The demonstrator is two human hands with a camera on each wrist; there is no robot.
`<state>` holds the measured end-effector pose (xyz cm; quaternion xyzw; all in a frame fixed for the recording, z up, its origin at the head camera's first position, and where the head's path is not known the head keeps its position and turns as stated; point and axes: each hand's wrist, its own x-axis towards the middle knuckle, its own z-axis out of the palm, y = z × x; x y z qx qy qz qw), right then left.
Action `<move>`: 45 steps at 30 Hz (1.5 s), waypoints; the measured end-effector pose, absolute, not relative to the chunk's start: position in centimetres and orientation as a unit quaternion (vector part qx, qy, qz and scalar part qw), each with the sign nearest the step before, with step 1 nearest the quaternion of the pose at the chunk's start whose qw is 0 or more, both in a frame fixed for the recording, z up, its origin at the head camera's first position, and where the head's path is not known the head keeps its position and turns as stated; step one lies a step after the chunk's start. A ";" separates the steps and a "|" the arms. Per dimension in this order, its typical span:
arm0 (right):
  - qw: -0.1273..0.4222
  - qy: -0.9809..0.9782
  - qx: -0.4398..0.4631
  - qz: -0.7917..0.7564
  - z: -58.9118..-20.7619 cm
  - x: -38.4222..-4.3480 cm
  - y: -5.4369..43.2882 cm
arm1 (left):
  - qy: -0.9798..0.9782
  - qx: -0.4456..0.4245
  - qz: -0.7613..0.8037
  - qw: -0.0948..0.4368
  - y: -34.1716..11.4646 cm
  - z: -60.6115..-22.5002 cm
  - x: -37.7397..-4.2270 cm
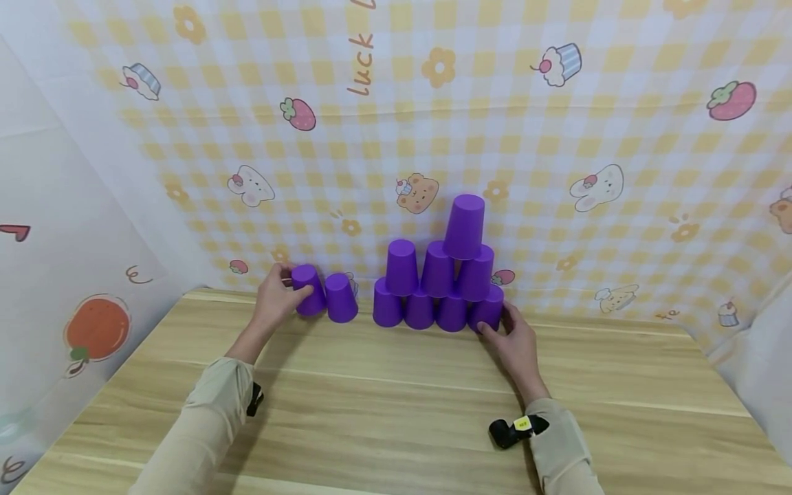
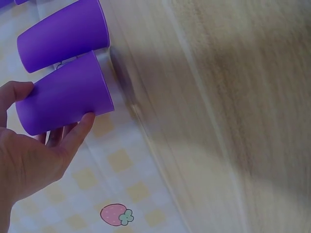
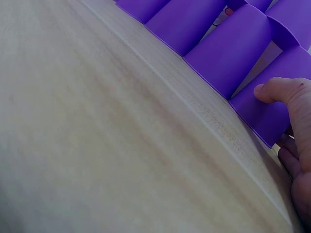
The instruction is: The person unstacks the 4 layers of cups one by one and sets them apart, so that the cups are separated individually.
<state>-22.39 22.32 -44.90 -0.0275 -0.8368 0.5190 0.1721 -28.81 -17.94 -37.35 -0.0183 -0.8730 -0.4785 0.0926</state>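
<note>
My left hand (image 1: 276,295) grips the leftmost purple cup (image 1: 309,292), an upside-down one, from its left side. In the left wrist view the fingers curl round this cup (image 2: 68,94), and a second purple cup (image 2: 65,36) stands close beside it. To the right rises a stepped stack of upside-down purple cups: several in the bottom row, three above, and a top cup (image 1: 465,227) over the right side. My right hand (image 1: 515,340) holds the bottom row's rightmost cup (image 1: 487,309), thumb on its front and fingers round its outer side, partly hidden.
The cups stand at the back of a light wooden table (image 1: 383,412), close to a yellow-checked cloth (image 1: 526,151) hanging behind. A gap separates the two left cups from the stack. Black wrist devices, one a camera (image 1: 510,432), sit at both sleeves.
</note>
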 end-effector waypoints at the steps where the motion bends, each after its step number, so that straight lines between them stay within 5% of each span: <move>1: 0.172 -0.837 -0.027 0.518 -44.9 -22.4 22.3 | -0.873 -0.018 -0.478 0.093 -17.9 -37.4 -28.8; 45: 0.173 -0.835 -0.029 0.522 -44.9 -22.2 22.3 | -0.883 -0.031 -0.466 0.056 -18.6 -38.2 -29.0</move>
